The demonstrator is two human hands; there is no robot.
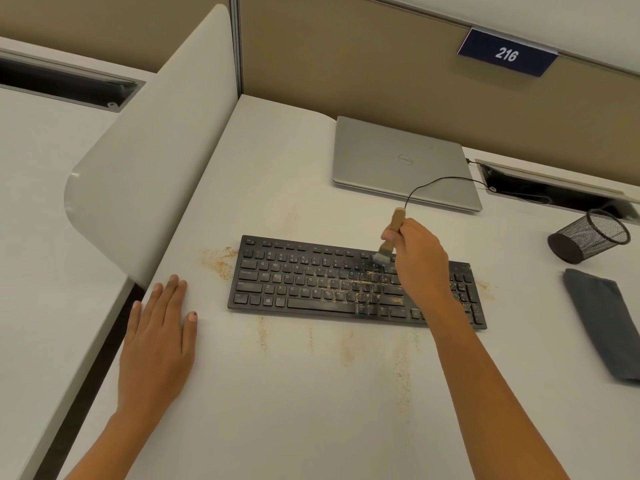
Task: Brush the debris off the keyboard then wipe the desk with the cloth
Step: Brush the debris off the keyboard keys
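Right hand: the right hand (419,261) reaches over the keyboard's right half, fingers curled tight round the wooden handle of a small brush (396,221) — handle up, bristles down on the upper key rows.
Left hand: the left hand (159,341) lies flat on the white desk (277,168), palm down, fingers straight and close together, left of the keyboard and apart from it.
Keyboard: the black keyboard (311,282) lies mid-desk; tan debris (367,282) speckles its middle and right keys, with more scattered on the desk at both ends and in streaks in front.
Cloth: a dark grey cloth (602,323) lies at the desk's right edge, clear of the keyboard.
Surroundings: behind, a closed silver laptop (401,161) with a black cable (433,183) arcing over it; a mesh pen cup (588,237) on its side — a "216" plate (506,54) on the partition.
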